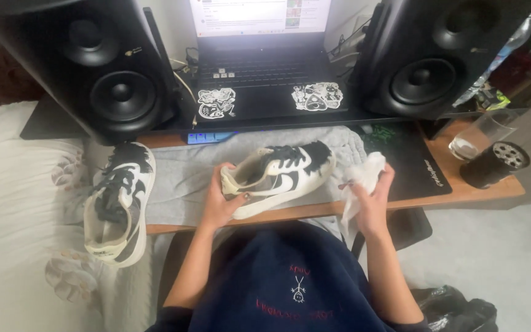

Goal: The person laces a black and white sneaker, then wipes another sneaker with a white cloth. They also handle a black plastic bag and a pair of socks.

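1. A wooden desk [480, 192] carries a grey cloth [179, 178], a laptop [259, 67] at the back edge and two black speakers [102, 67].
2. The left hand [219, 203] grips the heel of a black-and-white sneaker [278, 175], held over the desk's front edge.
3. The right hand [373, 200] is closed around a white wipe [361, 181], just beside the sneaker's toe.
4. A second sneaker [118, 203] lies at the desk's left end.
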